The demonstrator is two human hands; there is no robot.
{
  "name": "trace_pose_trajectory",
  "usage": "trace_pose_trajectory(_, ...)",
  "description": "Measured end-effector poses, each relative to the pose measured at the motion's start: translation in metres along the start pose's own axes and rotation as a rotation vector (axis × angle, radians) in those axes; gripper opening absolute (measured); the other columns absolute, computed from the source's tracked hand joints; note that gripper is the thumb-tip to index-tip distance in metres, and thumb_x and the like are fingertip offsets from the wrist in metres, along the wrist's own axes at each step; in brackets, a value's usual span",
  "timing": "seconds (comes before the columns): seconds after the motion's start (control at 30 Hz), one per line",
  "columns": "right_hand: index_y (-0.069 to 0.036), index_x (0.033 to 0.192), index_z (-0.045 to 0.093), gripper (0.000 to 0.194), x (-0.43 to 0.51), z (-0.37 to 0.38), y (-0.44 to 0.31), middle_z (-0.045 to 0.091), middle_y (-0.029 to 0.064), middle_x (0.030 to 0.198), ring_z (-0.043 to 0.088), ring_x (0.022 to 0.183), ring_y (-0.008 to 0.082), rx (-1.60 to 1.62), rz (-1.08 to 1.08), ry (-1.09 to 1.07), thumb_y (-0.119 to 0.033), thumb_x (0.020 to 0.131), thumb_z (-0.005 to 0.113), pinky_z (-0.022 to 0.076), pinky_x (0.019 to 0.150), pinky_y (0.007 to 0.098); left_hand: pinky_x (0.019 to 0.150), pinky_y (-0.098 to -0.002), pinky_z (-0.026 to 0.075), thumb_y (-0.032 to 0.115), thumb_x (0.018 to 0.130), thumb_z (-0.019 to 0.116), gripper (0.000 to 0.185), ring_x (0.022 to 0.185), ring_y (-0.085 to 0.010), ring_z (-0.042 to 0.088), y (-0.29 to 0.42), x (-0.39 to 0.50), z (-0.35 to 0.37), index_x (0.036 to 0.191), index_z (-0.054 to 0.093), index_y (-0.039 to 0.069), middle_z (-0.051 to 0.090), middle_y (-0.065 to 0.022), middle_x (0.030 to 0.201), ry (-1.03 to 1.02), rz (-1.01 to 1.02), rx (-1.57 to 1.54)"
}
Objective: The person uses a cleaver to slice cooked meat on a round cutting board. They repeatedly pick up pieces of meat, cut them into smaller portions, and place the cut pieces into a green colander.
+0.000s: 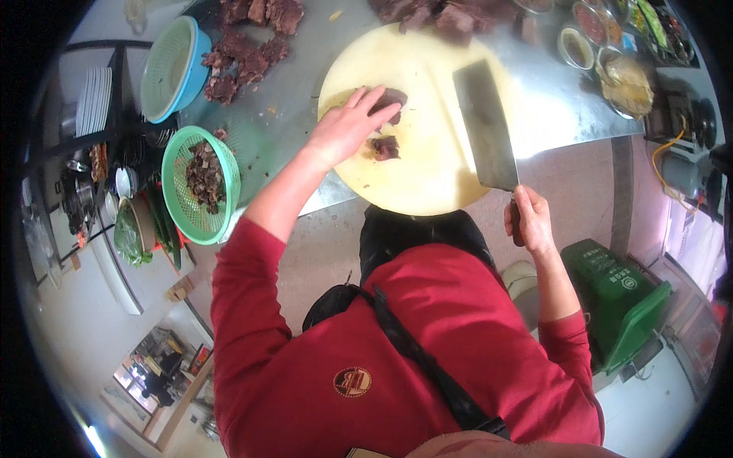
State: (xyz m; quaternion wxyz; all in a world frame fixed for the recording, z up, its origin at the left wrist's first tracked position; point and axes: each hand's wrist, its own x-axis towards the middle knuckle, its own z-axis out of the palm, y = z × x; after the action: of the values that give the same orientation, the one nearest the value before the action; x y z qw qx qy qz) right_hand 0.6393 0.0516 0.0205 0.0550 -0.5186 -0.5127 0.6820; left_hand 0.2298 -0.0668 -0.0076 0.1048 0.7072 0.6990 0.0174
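Observation:
My right hand (pixel 531 220) grips the handle of a broad Chinese cleaver (pixel 487 126), whose blade reaches over the right part of a round yellowish cutting board (pixel 429 172). On the board's left side, my left hand (pixel 350 127) holds a chunk of dark cooked meat (pixel 391 98) between thumb and fingers, partly covering it. A smaller meat piece (pixel 386 147) lies just below that chunk, apart from the blade. Small crumbs dot the board around it.
A green plastic colander (pixel 233 192) with chopped meat stands at the metal table's (pixel 275 143) left edge. Behind it is a blue basin (pixel 197 68) with a basket. Large meat pieces (pixel 246 66) lie along the back. Small bowls (pixel 575 48) stand back right; a green bin (pixel 607 303) stands below.

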Motion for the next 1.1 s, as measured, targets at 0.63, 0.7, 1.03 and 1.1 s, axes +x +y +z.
trace_pose_trajectory(0.63, -0.011, 0.097, 0.054, 0.038, -0.062, -0.020, 0.078, 0.063, 0.0065, 0.064, 0.057, 0.043, 0.0166, 0.493, 0.290, 0.047, -0.045, 0.113, 0.049, 0.0403, 0.035, 0.0290, 0.070, -0.0337, 0.055, -0.009, 0.082, 0.064, 0.043, 0.086, -0.0198, 0.064, 0.034, 0.162, -0.014, 0.123, 0.059, 0.005, 0.065, -0.0088, 0.118, -0.161, -0.533, -1.193)
trace_pose_trajectory(0.7, -0.010, 0.106, 0.056, 0.037, -0.064, -0.014, 0.086, 0.064, 0.0072, 0.065, 0.058, 0.045, 0.0167, 0.539, 0.275, 0.059, -0.045, 0.113, 0.050, 0.0426, 0.037, 0.0297, 0.064, -0.0336, 0.056, -0.007, 0.084, 0.066, 0.055, 0.084, -0.0193, 0.065, 0.055, 0.217, -0.029, 0.136, 0.055, 0.007, 0.065, -0.0087, 0.116, -0.129, -0.487, -1.248)
trace_pose_trajectory(1.03, -0.011, 0.102, 0.058, 0.039, -0.076, 0.005, 0.078, 0.064, 0.0031, 0.068, 0.059, 0.048, 0.0132, 0.497, 0.308, 0.094, -0.047, 0.113, 0.050, 0.0381, 0.036, 0.0274, 0.079, -0.0437, 0.066, 0.006, 0.088, 0.080, 0.069, 0.100, -0.0265, 0.070, 0.049, 0.484, -0.079, 0.149, 0.048, 0.001, 0.067, -0.0153, 0.123, -0.116, -0.403, -1.182)
trace_pose_trajectory(1.1, -0.011, 0.102, 0.057, 0.039, -0.075, 0.006, 0.078, 0.064, 0.0029, 0.069, 0.059, 0.049, 0.0130, 0.497, 0.300, 0.100, -0.048, 0.113, 0.051, 0.0382, 0.037, 0.0276, 0.078, -0.0477, 0.066, 0.013, 0.090, 0.081, 0.049, 0.108, -0.0295, 0.069, 0.047, 0.497, -0.066, 0.134, 0.063, 0.001, 0.068, -0.0151, 0.127, 0.060, -0.445, -1.182)
